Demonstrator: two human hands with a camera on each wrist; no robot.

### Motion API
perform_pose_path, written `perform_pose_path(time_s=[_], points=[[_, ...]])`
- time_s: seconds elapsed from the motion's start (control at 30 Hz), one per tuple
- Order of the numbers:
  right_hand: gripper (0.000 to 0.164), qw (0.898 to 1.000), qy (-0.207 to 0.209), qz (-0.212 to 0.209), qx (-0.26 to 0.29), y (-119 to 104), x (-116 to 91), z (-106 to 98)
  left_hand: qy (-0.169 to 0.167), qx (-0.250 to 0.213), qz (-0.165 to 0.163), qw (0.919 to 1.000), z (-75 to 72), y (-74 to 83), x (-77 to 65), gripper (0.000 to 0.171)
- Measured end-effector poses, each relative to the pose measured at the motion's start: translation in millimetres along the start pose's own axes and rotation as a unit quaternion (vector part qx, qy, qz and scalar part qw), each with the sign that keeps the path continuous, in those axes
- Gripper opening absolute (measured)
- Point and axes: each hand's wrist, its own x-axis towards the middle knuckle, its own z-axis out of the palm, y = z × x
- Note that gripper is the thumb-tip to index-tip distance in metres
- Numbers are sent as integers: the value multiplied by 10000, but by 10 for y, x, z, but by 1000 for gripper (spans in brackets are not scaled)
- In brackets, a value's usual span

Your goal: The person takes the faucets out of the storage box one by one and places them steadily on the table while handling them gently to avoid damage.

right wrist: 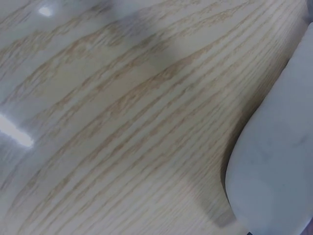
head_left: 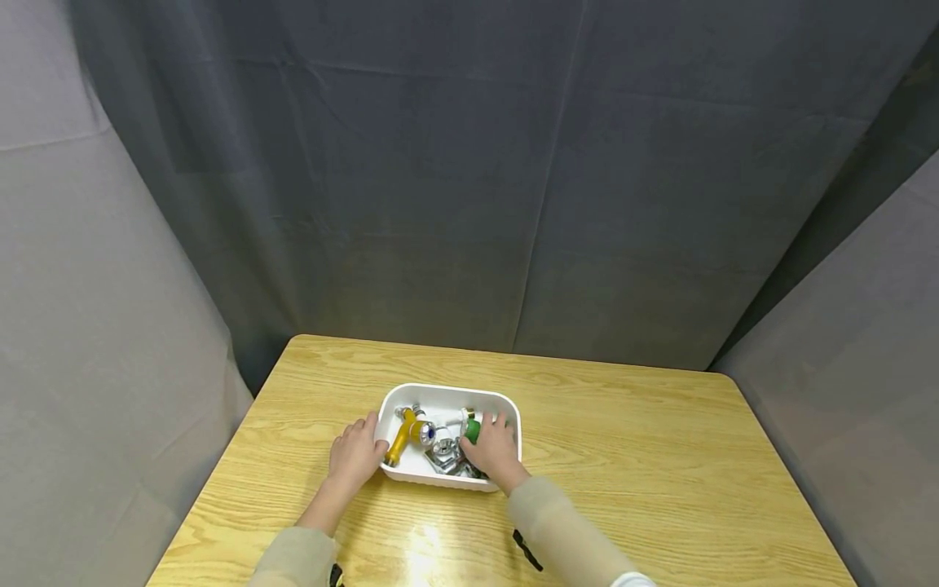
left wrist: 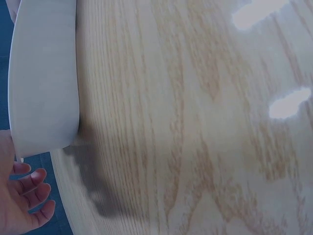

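A white plastic bin [head_left: 440, 481] stands on the wooden table. At its left end is my left hand [head_left: 355, 450], thumb over the rim and fingers along the outside; the left wrist view shows these fingers [left wrist: 35, 196] below the bin's corner. My right hand [head_left: 493, 447] reaches in at the right end and grips a green cylindrical piece [head_left: 473, 430], partly hidden under its fingers. To its left lies a yellow T-shaped piece [head_left: 399, 438] with shiny ends. Several silvery metal parts [head_left: 444, 456] sit between them. Only table and bin wall [right wrist: 274, 161] show in the right wrist view.
The wooden table [head_left: 645, 473] extends to both sides of the bin. A dark grey curtain [head_left: 440, 204] hangs behind it, with light grey cloth [head_left: 110, 326] at the left and more cloth [head_left: 858, 367] at the right.
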Motion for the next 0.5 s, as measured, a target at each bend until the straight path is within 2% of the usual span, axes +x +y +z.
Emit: perform_pose_path(time_s=[0.1, 0.3, 0.5], points=[[72, 9999, 11, 113, 71, 0, 1, 12, -10, 5, 4, 10000, -4, 9, -2, 49], [75, 9997, 61, 176, -139, -21, 24, 29, -24, -37, -28, 10000, -10, 22, -1, 49], [73, 9991, 41, 413, 28, -41, 54, 43, -21, -53, -12, 10000, -11, 34, -4, 49]])
